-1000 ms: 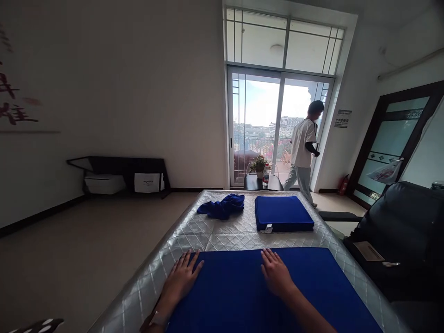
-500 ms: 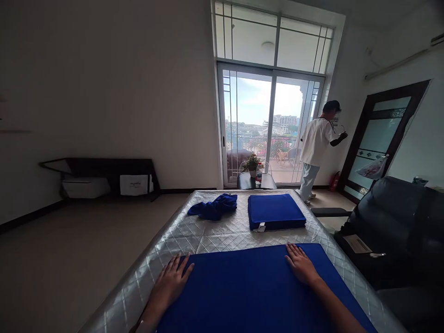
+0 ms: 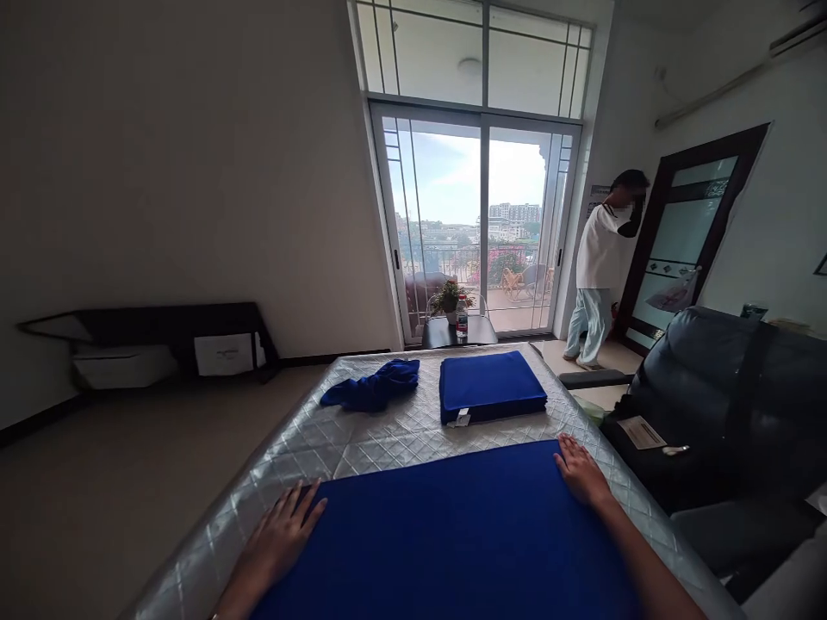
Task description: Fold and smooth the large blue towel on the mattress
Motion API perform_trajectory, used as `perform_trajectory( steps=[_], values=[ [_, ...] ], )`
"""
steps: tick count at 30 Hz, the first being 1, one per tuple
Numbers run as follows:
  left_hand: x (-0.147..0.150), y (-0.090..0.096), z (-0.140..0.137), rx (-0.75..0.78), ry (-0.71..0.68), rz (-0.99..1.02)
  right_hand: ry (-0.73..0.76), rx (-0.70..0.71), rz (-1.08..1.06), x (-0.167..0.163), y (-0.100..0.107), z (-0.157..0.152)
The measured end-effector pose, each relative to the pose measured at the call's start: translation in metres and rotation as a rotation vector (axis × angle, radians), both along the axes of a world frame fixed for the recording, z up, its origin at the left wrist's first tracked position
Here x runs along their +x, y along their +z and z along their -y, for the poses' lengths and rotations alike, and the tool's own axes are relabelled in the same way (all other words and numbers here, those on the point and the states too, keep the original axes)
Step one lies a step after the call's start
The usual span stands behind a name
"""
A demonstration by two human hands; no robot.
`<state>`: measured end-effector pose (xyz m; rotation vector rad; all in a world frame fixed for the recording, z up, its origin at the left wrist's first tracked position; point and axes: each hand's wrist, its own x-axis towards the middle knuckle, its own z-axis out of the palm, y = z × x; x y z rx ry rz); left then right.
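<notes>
A large blue cloth [image 3: 439,525] lies flat and smooth on the silver quilted cover [image 3: 245,491] in front of me. My left hand [image 3: 284,530] rests palm down at its far left corner, fingers spread. At the far right corner my right hand [image 3: 580,468] also lies flat, with fingers stretched out. Neither hand grips anything. Beyond the cloth sits a neatly folded blue stack [image 3: 492,383] with a small white tag at its near edge. A crumpled blue cloth [image 3: 375,386] lies to the left of that stack.
A dark armchair [image 3: 704,387] stands close on the right. Behind the far edge is a small black table [image 3: 445,331] with a potted plant [image 3: 445,297] and a bottle [image 3: 462,317]. A person [image 3: 598,258] stands near the door. A low dark shelf [image 3: 174,314] is at left.
My right hand has slid right to the cloth's far right corner, and my left hand is at the left corner. The view has shifted right. The person has turned and raised an arm.
</notes>
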<state>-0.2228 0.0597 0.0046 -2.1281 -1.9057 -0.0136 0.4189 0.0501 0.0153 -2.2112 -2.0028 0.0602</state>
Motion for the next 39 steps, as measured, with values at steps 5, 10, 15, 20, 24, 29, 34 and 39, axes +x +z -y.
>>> perform_trajectory(
  steps=[5,10,15,20,24,29,34,39],
  values=[
    [0.003,0.006,0.005,-0.120,-0.016,-0.193,-0.018,-0.020,-0.006,0.003,-0.001,-0.001],
    [0.002,0.002,0.003,-0.161,0.018,-0.229,-0.015,-0.024,-0.025,0.004,-0.004,-0.002],
    [0.001,0.000,-0.002,-0.196,0.030,-0.180,-0.021,-0.040,-0.064,0.005,-0.004,-0.004],
    [0.005,0.007,0.000,-0.195,0.053,-0.157,0.002,-0.041,-0.107,0.014,0.002,-0.007],
    [0.014,0.027,0.006,-0.262,0.052,-0.153,0.049,-0.027,-0.149,0.028,0.014,-0.017],
    [0.062,0.052,0.008,-0.192,0.128,-0.082,0.106,-0.035,-0.184,0.042,0.032,-0.038],
    [0.190,0.059,0.030,-0.122,-0.240,0.266,0.050,-0.032,-0.169,0.047,0.040,-0.049],
    [0.340,0.045,0.082,-0.089,-0.807,0.462,0.006,-0.028,-0.130,0.046,0.043,-0.053]
  ],
)
